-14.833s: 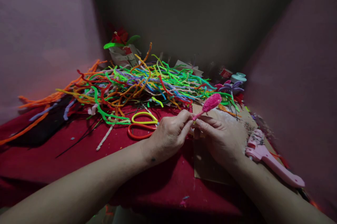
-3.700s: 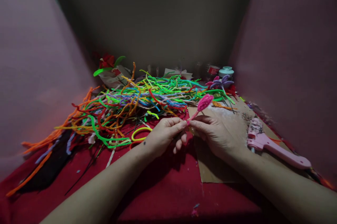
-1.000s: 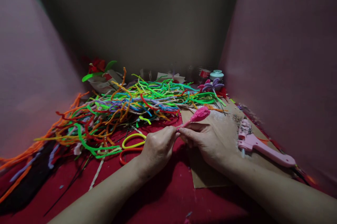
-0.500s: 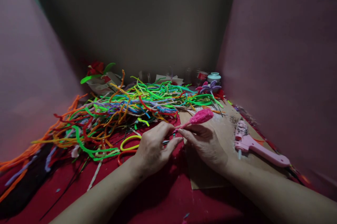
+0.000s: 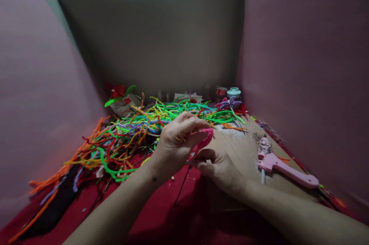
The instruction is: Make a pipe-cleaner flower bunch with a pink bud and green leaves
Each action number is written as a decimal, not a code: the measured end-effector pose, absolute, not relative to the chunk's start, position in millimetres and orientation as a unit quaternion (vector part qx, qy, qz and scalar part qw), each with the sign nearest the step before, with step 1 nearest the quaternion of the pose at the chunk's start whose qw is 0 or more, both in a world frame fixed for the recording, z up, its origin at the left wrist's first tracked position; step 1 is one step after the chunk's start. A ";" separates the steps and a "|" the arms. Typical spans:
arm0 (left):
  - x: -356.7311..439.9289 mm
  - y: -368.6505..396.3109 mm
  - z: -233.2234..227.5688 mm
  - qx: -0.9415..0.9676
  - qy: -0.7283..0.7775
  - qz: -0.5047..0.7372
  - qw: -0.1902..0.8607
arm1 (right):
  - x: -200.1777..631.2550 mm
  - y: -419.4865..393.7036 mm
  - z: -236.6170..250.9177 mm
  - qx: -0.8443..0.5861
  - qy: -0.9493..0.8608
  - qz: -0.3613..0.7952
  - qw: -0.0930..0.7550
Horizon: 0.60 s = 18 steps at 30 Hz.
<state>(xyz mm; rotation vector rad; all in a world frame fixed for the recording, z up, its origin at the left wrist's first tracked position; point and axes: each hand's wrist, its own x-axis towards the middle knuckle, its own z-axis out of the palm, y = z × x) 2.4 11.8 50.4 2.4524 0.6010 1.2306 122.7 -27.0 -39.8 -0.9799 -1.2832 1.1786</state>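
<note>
My left hand point(image 5: 175, 143) is raised above the red cloth point(image 5: 138, 214), fingers curled over the top of a fuzzy pink bud point(image 5: 205, 138) made of pipe cleaner. Below it, my right hand point(image 5: 219, 168) pinches the bud's thin stem. A thin dark wire point(image 5: 181, 183) hangs down from between the hands. Both hands sit just in front of a big tangled pile of coloured pipe cleaners point(image 5: 138, 129).
A pink glue gun point(image 5: 284, 164) lies on a cardboard sheet point(image 5: 242, 149) at right. A purple pipe-cleaner flower point(image 5: 229, 103), a small lidded jar point(image 5: 233, 92) and a red flower point(image 5: 118, 92) stand at the back. Pink walls close in on both sides.
My left hand has lifted off the stem and now covers the pink bud from above. The bud has tipped toward me. The view has tilted upward.
</note>
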 end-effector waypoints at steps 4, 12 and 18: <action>7.9 16.0 53.3 0.886 0.229 0.392 0.097 | 122.5 -26.6 -38.2 -0.429 -0.552 0.475 0.535; 14.9 14.8 61.7 0.933 0.238 0.236 -0.135 | 121.1 -27.5 -38.1 -0.421 -0.564 0.477 0.526; 22.9 9.9 80.4 0.903 0.368 0.208 0.072 | 121.0 -29.1 -36.7 -0.435 -0.559 0.467 0.529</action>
